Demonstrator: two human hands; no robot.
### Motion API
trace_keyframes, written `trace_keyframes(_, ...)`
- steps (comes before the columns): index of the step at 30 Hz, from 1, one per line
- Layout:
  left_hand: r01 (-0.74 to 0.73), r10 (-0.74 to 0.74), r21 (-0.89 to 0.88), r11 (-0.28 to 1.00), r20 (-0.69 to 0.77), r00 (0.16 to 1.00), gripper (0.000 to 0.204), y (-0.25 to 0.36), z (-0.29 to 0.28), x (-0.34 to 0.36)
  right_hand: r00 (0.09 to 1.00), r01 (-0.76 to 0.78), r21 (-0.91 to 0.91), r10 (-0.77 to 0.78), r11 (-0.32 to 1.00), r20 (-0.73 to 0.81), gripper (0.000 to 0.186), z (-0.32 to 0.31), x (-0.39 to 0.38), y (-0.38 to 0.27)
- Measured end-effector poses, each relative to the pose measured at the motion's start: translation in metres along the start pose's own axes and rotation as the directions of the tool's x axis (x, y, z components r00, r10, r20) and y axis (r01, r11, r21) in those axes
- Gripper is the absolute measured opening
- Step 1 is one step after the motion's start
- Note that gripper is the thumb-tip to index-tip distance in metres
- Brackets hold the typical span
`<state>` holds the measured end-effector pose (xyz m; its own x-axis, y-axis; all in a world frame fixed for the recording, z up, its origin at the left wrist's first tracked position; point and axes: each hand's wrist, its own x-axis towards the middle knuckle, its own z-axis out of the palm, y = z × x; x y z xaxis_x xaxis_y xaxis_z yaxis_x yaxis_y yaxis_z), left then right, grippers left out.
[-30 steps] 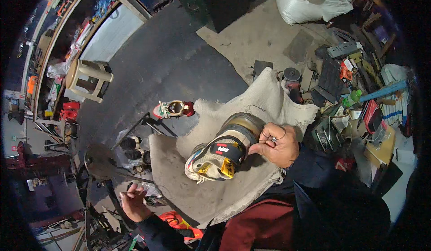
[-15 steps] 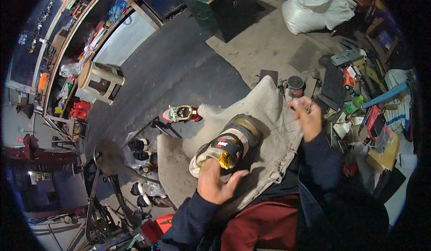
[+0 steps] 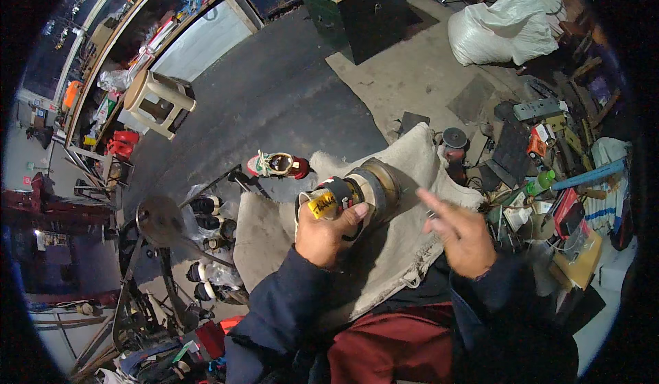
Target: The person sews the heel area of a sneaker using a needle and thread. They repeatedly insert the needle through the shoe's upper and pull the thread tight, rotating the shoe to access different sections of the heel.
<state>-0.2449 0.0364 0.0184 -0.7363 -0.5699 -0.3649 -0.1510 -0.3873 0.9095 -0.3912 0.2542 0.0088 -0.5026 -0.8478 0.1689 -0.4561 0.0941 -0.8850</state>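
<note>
Left hand (image 3: 322, 236) closed around the near end of a shoe (image 3: 347, 193), thumb pressed on its side by the yellow patch; right hand (image 3: 468, 241) hangs in the air to the right, index finger stretched toward the shoe but apart from it. Its other fingers are loosely bent and blurred, so I cannot tell whether they pinch anything small.

The shoe lies in the middle of a rough grey cloth (image 3: 271, 236), beside a round brownish end piece (image 3: 384, 181) on its far right. That rounded piece looks likely to rock: if I slackened my left grip, the shoe could roll and slip down the cloth's slope. A careless jab from the right could catch my left thumb, which sits close to where I would be working. The cloth's far right corner lies near a round black disc (image 3: 454, 137); a hard tug might snag it there. Another shoe (image 3: 278, 165) stands just beyond the cloth's far left edge.
</note>
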Motion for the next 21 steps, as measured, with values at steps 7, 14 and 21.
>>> trace_keyframes(7, -0.050, 0.051, 0.014, 0.999, -0.040, 0.998, 0.030, -0.003, -0.004, -0.009, 0.991, 0.003, 0.075, -0.013, 0.997, 0.130, 0.046, 0.020, 0.009, -0.013)
trace_keyframes(14, -0.076, 0.076, -0.009, 0.997, -0.009, 0.997, 0.031, -0.005, -0.005, -0.006, 0.992, 0.027, -0.018, -0.025, 0.999, 0.126, 0.054, 0.023, 0.015, -0.014)
trace_keyframes(21, -0.169, 0.172, 0.200, 0.965, 0.006, 0.985, 0.038, -0.012, -0.005, -0.009, 0.983, 0.047, -0.162, -0.018, 0.986, 0.180, 0.062, 0.015, 0.020, -0.026)
